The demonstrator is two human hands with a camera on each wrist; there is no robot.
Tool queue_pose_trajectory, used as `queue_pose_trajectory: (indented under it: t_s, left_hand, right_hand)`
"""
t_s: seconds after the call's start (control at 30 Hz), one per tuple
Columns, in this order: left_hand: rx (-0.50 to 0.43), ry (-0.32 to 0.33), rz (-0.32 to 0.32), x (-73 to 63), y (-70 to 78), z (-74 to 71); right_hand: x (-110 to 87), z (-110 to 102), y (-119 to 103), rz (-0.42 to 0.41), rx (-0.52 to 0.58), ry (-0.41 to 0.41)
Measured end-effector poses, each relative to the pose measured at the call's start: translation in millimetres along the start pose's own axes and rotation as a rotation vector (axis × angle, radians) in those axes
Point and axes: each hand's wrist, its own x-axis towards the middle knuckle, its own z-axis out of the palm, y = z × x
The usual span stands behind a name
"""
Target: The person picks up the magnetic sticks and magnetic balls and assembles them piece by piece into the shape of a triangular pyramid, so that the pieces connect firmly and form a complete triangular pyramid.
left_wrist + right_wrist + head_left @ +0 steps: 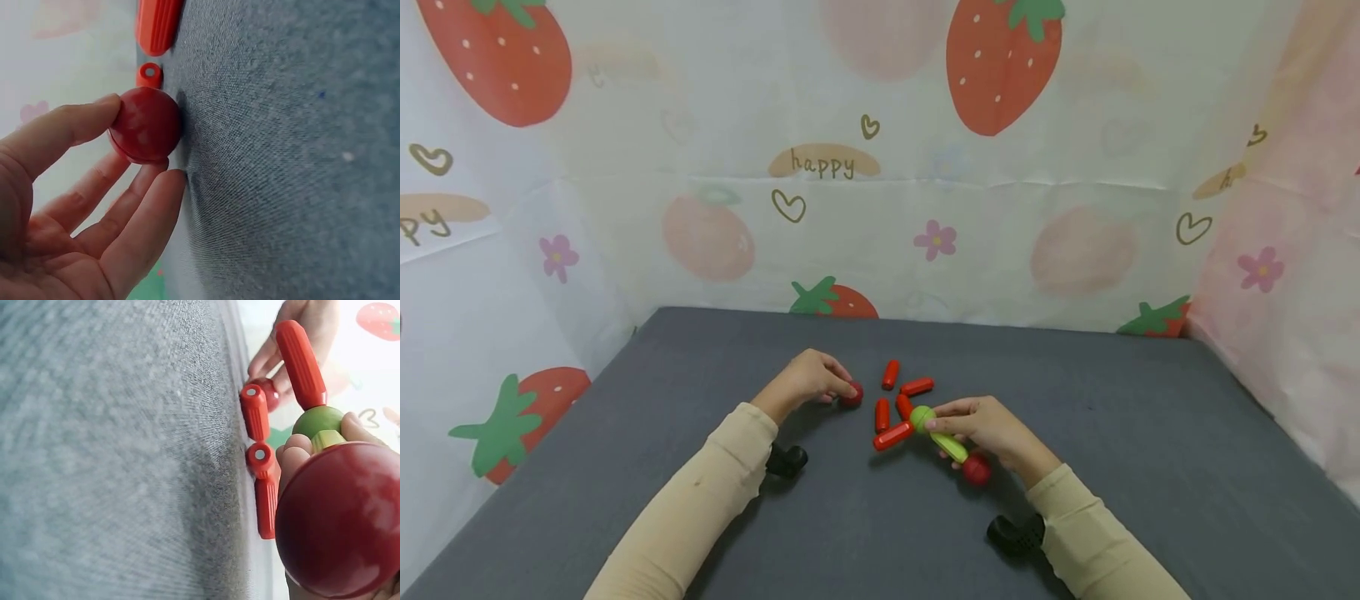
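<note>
My left hand (808, 379) pinches a red ball (147, 125) between thumb and fingertips, close to the table surface. My right hand (988, 429) holds a joined toy piece by its green ball (922, 418) and the yellow-green rod (950, 447). A red rod (892, 436) sticks out from the green ball on one side. At the other end of the yellow-green rod sits a second red ball (340, 519), large in the right wrist view. The right palm is mostly hidden behind that ball.
Several loose red rods lie between the hands, among them an upper one (891, 374) and a slanted one (917, 386). They lie on a dark grey tabletop (865, 533). A strawberry-print curtain (850, 242) stands behind the table. Black wrist devices (1017, 535) hang below both sleeves.
</note>
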Motion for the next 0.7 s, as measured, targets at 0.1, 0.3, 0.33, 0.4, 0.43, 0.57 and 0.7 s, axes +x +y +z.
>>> queue_pose_trajectory:
  t_s: [0.1, 0.3, 0.33, 0.4, 0.43, 0.57, 0.7]
  left_hand:
    - [0.029, -0.02, 0.015, -4.1, -1.6, -1.0]
    - [0.037, -0.102, 0.042, -18.0, -11.3, -4.1]
    - [0.036, -0.119, 0.05, -21.2, -13.2, -4.9]
    - [0.027, -0.149, 0.068, -27.6, -16.5, -5.9]
    - [0.025, -0.164, 0.076, -30.8, -17.8, -6.4]
    - [0.005, -0.219, 0.099, -41.5, -21.2, -6.5]
    - [-0.013, -0.247, 0.119, -48.5, -22.2, -4.8]
  right_hand:
    - [0.0, -1, -1, -0.004, 0.004, 0.0]
    - [-1.4, 0, -3, -0.007, 0.007, -0.008]
    - [-1.6, 0, -4, -0.007, 0.007, -0.008]
    - [-1.6, 0, -3, -0.005, 0.008, -0.009]
    - [-1.5, 0, -3, -0.005, 0.009, -0.009]
    - [-0.5, 0, -2, -0.002, 0.009, -0.011]
    - [0.8, 0, 0, 0.005, 0.013, -0.005]
